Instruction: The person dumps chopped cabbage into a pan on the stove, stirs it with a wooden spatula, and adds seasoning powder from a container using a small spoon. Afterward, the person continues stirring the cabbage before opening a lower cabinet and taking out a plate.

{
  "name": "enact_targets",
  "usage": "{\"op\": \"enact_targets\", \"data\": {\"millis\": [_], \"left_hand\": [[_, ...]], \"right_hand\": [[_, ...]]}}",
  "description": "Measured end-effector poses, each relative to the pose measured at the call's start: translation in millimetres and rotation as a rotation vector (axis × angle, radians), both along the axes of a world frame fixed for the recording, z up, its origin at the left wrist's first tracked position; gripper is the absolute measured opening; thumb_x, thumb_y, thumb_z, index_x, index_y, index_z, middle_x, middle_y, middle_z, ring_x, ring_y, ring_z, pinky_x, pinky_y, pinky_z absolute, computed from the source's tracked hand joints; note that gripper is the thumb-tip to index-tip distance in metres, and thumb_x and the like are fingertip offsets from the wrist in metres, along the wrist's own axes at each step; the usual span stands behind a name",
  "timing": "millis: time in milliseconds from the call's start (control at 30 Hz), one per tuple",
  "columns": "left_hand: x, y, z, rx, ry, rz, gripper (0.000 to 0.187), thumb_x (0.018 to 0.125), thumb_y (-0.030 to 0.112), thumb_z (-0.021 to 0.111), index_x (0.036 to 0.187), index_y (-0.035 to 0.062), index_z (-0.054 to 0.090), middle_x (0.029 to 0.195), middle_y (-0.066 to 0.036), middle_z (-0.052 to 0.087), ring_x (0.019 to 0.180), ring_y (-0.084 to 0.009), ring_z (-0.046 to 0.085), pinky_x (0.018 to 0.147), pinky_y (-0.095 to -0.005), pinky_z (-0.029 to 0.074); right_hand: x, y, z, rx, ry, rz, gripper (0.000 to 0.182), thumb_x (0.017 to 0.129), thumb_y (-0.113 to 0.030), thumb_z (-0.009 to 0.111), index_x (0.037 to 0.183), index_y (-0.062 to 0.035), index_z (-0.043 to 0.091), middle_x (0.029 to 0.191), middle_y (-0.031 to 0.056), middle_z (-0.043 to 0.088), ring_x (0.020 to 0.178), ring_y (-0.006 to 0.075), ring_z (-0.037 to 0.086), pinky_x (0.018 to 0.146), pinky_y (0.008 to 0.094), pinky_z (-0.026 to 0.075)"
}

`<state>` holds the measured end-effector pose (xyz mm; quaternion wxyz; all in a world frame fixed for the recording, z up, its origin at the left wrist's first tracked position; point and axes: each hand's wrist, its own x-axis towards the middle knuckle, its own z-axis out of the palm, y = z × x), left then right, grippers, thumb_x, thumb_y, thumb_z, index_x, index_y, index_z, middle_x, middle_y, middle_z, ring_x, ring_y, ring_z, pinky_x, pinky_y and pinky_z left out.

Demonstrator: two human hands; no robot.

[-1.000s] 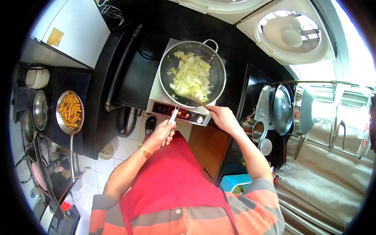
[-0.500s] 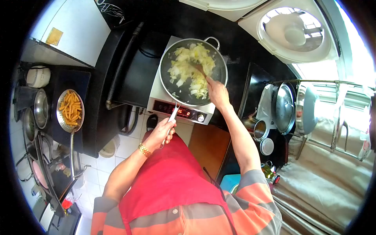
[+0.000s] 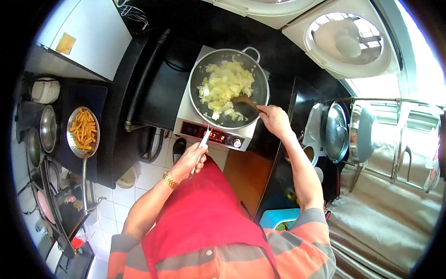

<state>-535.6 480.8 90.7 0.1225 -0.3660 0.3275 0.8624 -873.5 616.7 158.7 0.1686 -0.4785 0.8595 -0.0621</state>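
My left hand (image 3: 189, 160) is wrapped round the pale handle (image 3: 205, 138) of a wide frying pan (image 3: 200, 109), which sits on an induction cooker (image 3: 183, 111). Chopped pale-green and white vegetable pieces (image 3: 227, 83) lie heaped in the pan's middle, with a few loose bits nearer the handle. My right hand (image 3: 276, 120), just past the pan's right rim, closes round a wooden spatula (image 3: 251, 103). The spatula's blade is partly under the vegetables at their lower right.
At the left, a perforated ladle (image 3: 72, 139) holds orange-brown strips. Pans and lids (image 3: 335, 132) hang from a rack at the right. A fan (image 3: 344, 39) is at the upper right. A blue container (image 3: 274, 216) stands beside my right arm.
My right hand and the spatula have moved right and down, from over the pan to beyond its rim. The vegetables have gathered into one heap. My left hand has stayed on the handle.
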Motion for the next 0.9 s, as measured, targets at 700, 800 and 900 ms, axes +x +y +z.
{"op": "enact_targets", "data": {"millis": [700,800,900], "left_hand": [[0.5,3.8,-4.8,-0.019,0.009,0.024,0.029,0.111,0.041,0.057,0.106,0.0126,0.054,0.074,0.003,0.052,0.049,-0.0049,0.044,0.041,-0.0240,0.039],[0.0,4.1,-3.6,-0.040,0.001,0.016,0.029,0.111,0.041,0.057,0.106,0.0125,0.055,0.074,0.004,0.052,0.049,-0.0049,0.044,0.041,-0.0238,0.039],[-1.0,1.5,5.3,-0.028,-0.005,0.014,0.028,0.112,0.038,0.056,0.106,0.0111,0.055,0.075,0.005,0.052,0.051,-0.0031,0.046,0.043,-0.0216,0.039]], "right_hand": [[21.9,20.4,67.8,0.137,-0.507,-0.226,0.037,0.097,-0.020,0.065,0.128,-0.0032,0.075,0.099,0.0218,0.078,0.089,0.0282,0.077,0.088,0.0362,0.059],[48.1,29.6,29.2,0.043,-0.535,-0.127,0.035,0.097,-0.018,0.064,0.127,-0.0032,0.075,0.107,0.0249,0.077,0.098,0.0375,0.077,0.091,0.0422,0.060],[48.8,14.1,-22.1,-0.089,-0.343,-0.093,0.034,0.098,-0.018,0.064,0.126,-0.0033,0.075,0.112,0.0272,0.075,0.107,0.0416,0.074,0.095,0.0456,0.059]]}}
